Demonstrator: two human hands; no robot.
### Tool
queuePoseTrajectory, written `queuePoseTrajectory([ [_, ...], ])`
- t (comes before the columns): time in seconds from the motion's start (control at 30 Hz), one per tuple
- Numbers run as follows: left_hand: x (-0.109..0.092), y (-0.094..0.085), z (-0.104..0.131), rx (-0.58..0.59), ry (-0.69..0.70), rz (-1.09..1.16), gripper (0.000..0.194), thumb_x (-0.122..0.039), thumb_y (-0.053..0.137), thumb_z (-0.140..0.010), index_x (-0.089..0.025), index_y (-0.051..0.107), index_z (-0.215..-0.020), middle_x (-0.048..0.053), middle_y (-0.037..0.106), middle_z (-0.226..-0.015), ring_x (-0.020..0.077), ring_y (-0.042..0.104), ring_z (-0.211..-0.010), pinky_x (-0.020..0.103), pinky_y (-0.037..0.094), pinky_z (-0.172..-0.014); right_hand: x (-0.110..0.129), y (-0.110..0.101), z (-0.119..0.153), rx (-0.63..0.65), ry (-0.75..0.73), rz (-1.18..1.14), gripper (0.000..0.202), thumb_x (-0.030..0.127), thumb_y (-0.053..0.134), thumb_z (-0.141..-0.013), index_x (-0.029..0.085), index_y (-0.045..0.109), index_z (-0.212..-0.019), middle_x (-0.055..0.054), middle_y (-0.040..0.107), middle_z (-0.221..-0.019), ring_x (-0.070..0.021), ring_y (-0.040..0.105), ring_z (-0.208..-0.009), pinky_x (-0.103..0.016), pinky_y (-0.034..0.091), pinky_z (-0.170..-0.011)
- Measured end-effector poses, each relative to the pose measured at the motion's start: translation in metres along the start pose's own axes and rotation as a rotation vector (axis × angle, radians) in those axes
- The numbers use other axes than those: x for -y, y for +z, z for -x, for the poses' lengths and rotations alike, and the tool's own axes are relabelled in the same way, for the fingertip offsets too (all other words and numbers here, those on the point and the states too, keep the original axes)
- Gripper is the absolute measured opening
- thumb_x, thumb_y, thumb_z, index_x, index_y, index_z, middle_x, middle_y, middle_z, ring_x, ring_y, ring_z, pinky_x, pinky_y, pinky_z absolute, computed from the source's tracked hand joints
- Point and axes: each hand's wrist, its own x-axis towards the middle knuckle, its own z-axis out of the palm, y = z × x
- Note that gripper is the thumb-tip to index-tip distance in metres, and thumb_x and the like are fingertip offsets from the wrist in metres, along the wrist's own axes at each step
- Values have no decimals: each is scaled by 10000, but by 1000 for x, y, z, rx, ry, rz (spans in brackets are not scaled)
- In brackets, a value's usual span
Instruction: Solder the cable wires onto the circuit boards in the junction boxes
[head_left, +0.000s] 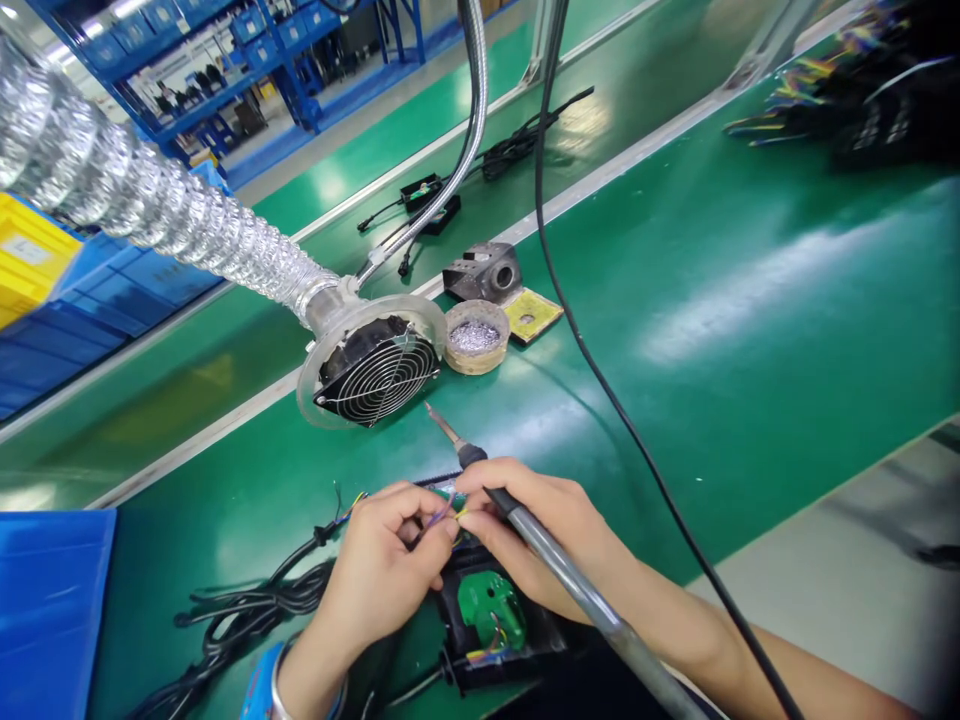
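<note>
My left hand (pixel 379 565) is closed in a pinch on thin coloured wires (pixel 444 512), one purple and one yellow among them. Close against it, my right hand (pixel 559 530) grips a soldering iron (pixel 574 583), whose tip points up and left, away from the wires. Its thumb and index finger also meet near the wire ends; whether they pinch one is hard to make out. Just below the hands lies an open black housing (pixel 457 672) with a round green circuit board (pixel 489 603) inside. Black cables (pixel 251 610) lie bundled to the left of my left hand.
A fume-extractor fan (pixel 382 382) on a foil duct (pixel 172 235) hangs ahead. Behind the iron's tip are a solder-filled tin (pixel 477 345), an iron holder (pixel 480 272) and a yellow sponge (pixel 532 316). A black cord (pixel 600 385) crosses the view. A blue bin (pixel 52 610) stands left.
</note>
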Motion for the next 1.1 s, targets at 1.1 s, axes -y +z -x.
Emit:
queuePoseTrajectory([
  [1.1, 22, 13, -21, -259, 264, -548, 66, -142, 556, -852, -172, 595, -808, 74, 545, -1019, 224, 558, -944, 418, 483, -832, -36, -61, -24, 312, -69, -96, 288, 66, 514, -771, 178, 675, -982, -11, 617, -729, -96, 521, -601, -226, 407, -541],
])
